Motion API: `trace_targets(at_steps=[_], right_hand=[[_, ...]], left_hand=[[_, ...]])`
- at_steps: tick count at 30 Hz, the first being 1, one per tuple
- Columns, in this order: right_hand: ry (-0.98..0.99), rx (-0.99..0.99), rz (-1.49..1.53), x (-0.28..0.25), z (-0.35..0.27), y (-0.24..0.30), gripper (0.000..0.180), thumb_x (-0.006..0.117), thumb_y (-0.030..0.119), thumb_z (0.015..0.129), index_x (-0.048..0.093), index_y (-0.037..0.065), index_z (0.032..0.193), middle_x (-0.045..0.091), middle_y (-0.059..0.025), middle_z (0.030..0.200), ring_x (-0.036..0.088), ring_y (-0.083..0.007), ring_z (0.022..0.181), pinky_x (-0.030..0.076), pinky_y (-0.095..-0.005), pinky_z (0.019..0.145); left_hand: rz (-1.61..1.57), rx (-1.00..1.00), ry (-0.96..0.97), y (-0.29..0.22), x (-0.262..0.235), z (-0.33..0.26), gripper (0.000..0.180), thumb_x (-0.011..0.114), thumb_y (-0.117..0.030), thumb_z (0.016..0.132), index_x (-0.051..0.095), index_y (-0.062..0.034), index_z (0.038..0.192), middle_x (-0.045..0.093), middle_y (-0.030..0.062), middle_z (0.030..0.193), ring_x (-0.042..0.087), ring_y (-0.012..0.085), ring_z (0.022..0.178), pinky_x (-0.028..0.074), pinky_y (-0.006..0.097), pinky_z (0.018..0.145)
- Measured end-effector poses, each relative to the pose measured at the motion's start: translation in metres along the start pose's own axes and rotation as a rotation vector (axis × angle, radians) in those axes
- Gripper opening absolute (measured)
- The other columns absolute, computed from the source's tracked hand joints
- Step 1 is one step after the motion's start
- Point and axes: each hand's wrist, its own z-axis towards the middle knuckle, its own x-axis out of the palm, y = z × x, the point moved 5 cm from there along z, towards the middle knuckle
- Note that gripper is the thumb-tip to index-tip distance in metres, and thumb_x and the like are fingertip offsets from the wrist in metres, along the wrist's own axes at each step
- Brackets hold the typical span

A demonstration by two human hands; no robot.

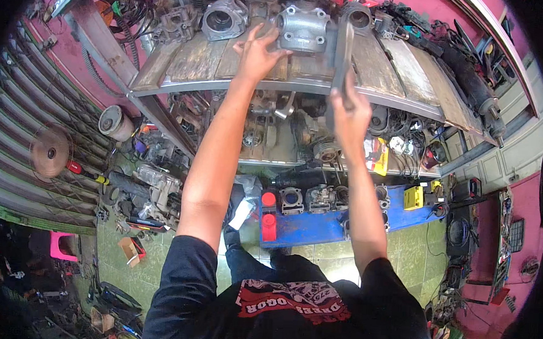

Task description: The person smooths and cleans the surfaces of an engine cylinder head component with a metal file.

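On the plank-topped upper shelf (194, 60) a silver engine cylinder head (303, 25) stands in front of me. My left hand (259, 53) is at its lower left corner, fingers spread, with the thumb at or very near the metal; contact is hard to tell. My right hand (352, 112) is wrapped around a long, narrow, flat tool (345, 53), held upright just right of the cylinder head. Motion blurs this tool, so its exact kind does not show.
Round-bored engine castings flank the cylinder head, one at left (224, 20) and one at right (357, 17). Below the shelf, a blue bench (305, 228) carries cylinder parts and red containers (268, 226). A fan (51, 152) stands at the left, and a metal shelf post (163, 122) rises nearby.
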Motion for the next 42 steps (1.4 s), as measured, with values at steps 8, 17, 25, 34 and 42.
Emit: trace_targets(at_steps=[8,17,25,34,42], right_hand=[[-0.025,0.072,0.107,0.021,-0.013,-0.028,0.051,0.074,0.017,0.087,0.063,-0.005,0.132,0.064,-0.0182,0.069,0.06,-0.0176,0.064,0.051,-0.0343,0.063],[-0.077,0.252,0.357,0.02,0.006,0.002,0.054,0.069,0.014,0.096,0.051,-0.009,0.141,0.061,0.0052,0.077,0.048,-0.0025,0.068,0.042,-0.0214,0.057],[-0.141,-0.301,-0.194,0.014,0.039,0.072,0.052,0.074,0.025,0.084,0.068,0.005,0.132,0.069,-0.0242,0.074,0.069,-0.0336,0.073,0.05,-0.0405,0.087],[0.283,-0.12,-0.479,0.023,0.08,0.129,0.055,0.07,0.035,0.082,0.069,0.007,0.128,0.069,-0.0294,0.083,0.073,-0.0407,0.082,0.055,-0.045,0.085],[0.32,-0.153,-0.564,0.01,0.07,0.134,0.054,0.07,0.035,0.08,0.071,0.006,0.126,0.069,-0.0302,0.081,0.073,-0.0416,0.085,0.056,-0.0457,0.084]], left_hand=[[0.008,-0.009,-0.02,0.002,0.002,0.0,0.07,0.083,-0.053,0.075,0.069,-0.0149,0.133,0.058,0.0126,0.146,0.039,0.0226,0.146,0.02,0.057,0.11],[-0.007,0.026,-0.037,-0.008,0.003,0.003,0.069,0.085,-0.048,0.074,0.07,-0.0141,0.132,0.064,0.007,0.14,0.039,0.0236,0.146,0.02,0.062,0.111],[0.028,0.015,-0.048,0.002,0.007,0.001,0.066,0.084,-0.049,0.076,0.069,-0.0164,0.132,0.064,0.0068,0.14,0.041,0.0241,0.144,0.02,0.064,0.111],[0.033,0.129,-0.104,-0.005,-0.002,-0.005,0.058,0.084,-0.042,0.076,0.072,-0.0179,0.127,0.07,0.0,0.132,0.043,0.0243,0.143,0.024,0.062,0.107],[0.067,0.12,-0.124,0.0,-0.004,-0.006,0.055,0.082,-0.045,0.078,0.072,-0.0189,0.125,0.068,-0.0006,0.134,0.044,0.0265,0.141,0.024,0.063,0.106]])
